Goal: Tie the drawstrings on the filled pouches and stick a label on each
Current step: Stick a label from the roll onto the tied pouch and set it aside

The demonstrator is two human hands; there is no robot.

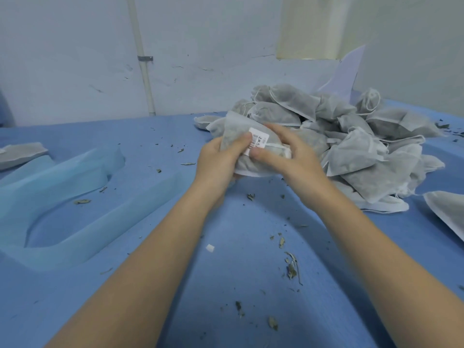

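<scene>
Both hands hold one white mesh pouch (232, 133) filled with dried leaves, a little above the blue table. A white barcode label (258, 141) lies on its upper face. My left hand (221, 162) grips the pouch from the left, its thumb pressing the label's left end. My right hand (288, 151) grips it from the right, the thumb pressing just below the label. A white drawstring runs along the pouch near my right thumb. A big pile of filled pouches (351, 136) with loose strings lies right behind and to the right.
The blue cloth-covered table (226, 272) is strewn with dried leaf bits (291, 267). Folded light-blue fabric (62, 192) lies at the left, with a grey pouch (20, 151) at the far left edge. Another pouch (447, 209) sits at the right edge. A white pipe (144, 59) runs up the wall.
</scene>
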